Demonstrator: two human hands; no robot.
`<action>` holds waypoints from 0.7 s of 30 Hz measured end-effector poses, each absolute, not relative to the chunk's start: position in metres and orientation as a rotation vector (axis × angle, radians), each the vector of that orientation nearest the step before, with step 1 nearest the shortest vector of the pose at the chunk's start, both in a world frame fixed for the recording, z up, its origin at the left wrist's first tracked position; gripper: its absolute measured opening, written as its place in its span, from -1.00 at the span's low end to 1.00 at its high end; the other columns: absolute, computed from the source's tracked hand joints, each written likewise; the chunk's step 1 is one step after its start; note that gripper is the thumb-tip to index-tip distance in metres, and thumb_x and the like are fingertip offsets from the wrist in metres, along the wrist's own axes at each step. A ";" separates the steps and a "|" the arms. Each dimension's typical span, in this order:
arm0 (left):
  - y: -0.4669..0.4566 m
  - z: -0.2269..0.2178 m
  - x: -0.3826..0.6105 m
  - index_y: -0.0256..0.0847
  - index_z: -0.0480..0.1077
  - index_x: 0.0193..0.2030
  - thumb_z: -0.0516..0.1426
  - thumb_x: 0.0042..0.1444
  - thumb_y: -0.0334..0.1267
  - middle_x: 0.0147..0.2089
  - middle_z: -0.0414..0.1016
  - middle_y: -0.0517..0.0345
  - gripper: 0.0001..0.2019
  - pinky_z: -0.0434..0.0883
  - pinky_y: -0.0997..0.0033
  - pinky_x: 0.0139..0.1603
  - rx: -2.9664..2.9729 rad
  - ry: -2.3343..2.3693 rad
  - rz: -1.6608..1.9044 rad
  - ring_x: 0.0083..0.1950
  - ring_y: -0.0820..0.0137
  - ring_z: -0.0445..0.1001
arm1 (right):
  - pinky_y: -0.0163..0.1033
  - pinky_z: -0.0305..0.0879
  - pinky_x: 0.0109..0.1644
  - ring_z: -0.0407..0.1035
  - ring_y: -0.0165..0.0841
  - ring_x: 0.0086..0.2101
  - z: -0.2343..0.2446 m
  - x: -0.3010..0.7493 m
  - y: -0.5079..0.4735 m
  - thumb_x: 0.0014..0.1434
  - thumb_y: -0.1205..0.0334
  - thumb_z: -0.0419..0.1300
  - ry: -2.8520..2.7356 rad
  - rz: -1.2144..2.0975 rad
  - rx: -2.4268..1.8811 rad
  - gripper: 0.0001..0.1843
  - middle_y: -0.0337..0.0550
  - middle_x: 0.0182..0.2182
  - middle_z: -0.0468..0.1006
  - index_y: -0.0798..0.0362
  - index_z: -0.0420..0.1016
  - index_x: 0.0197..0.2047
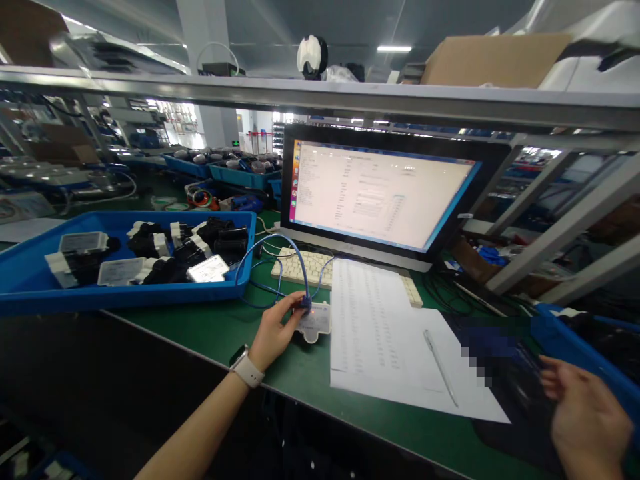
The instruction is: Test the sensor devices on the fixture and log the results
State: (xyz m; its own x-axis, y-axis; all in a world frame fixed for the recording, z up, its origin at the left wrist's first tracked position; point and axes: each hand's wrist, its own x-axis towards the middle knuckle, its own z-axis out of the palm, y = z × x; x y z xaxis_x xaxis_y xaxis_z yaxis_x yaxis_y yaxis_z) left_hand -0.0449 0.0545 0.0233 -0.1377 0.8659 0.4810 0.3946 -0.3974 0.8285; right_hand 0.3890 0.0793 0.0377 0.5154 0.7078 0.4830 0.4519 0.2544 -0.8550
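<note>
Left of the paper (367,347), the left forearm (200,427) stretches up and forward with a watch (249,371) at the wrist, and the left hand (277,325) bends over to pinch the plug (306,303) of a blue cable (301,260) between thumb and fingers. The plug sits at a small box (319,323) lying on the green worktop (300,380) just beside the paper's left edge. Right of the paper, the right hand (585,413) is half curled and blurred, and whether it grasps anything I cannot tell.
</note>
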 end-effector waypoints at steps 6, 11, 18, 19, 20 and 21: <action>0.053 0.015 -0.046 -0.12 0.40 -0.04 0.08 0.16 -0.24 -0.03 0.51 0.12 -0.76 0.42 0.30 0.05 1.807 1.418 1.647 -0.03 0.30 0.49 | 0.27 0.18 0.05 0.26 0.12 -0.02 -0.004 0.427 0.068 0.06 -0.28 -0.08 -1.732 -0.271 -1.705 -0.42 0.05 -0.07 0.40 -0.02 0.46 -0.17; 0.057 0.007 -0.050 -0.10 0.39 -0.04 0.09 0.15 -0.28 -0.05 0.53 0.12 -0.76 0.46 0.32 -0.01 1.901 1.386 1.732 -0.05 0.29 0.51 | 0.12 0.29 0.02 0.28 0.00 0.01 -0.028 0.437 0.077 0.08 -0.24 -0.06 -1.778 -0.259 -1.805 -0.38 -0.02 0.08 0.33 -0.03 0.42 0.03; 0.061 -0.002 -0.053 -0.02 0.36 0.02 0.09 0.16 -0.30 -0.04 0.53 0.18 -0.72 0.51 0.37 -0.08 2.021 1.376 1.778 -0.09 0.32 0.53 | 0.05 0.37 -0.05 0.33 -0.05 -0.02 -0.035 0.440 0.082 0.12 -0.16 -0.08 -1.802 -0.322 -1.778 -0.43 -0.07 0.07 0.35 -0.07 0.43 0.05; 0.060 -0.002 -0.053 -0.02 0.36 0.02 0.09 0.16 -0.30 -0.04 0.52 0.18 -0.72 0.51 0.37 -0.08 2.024 1.378 1.778 -0.08 0.31 0.53 | 0.04 0.37 -0.06 0.33 -0.06 -0.03 -0.034 0.440 0.082 0.12 -0.16 -0.09 -1.805 -0.322 -1.785 -0.43 -0.07 0.07 0.35 -0.07 0.44 0.04; 0.060 -0.002 -0.053 -0.02 0.36 0.02 0.09 0.16 -0.30 -0.04 0.52 0.17 -0.72 0.51 0.37 -0.08 2.028 1.380 1.777 -0.08 0.31 0.53 | 0.03 0.38 -0.07 0.34 -0.06 -0.03 -0.034 0.440 0.082 0.13 -0.16 -0.09 -1.807 -0.322 -1.793 -0.43 -0.07 0.07 0.35 -0.07 0.44 0.04; 0.060 -0.001 -0.053 -0.03 0.36 0.03 0.09 0.16 -0.30 -0.04 0.52 0.17 -0.72 0.51 0.37 -0.08 2.032 1.381 1.774 -0.07 0.31 0.53 | 0.03 0.38 -0.08 0.34 -0.06 -0.04 -0.034 0.439 0.081 0.13 -0.16 -0.09 -1.812 -0.320 -1.800 -0.43 -0.07 0.07 0.35 -0.06 0.44 0.04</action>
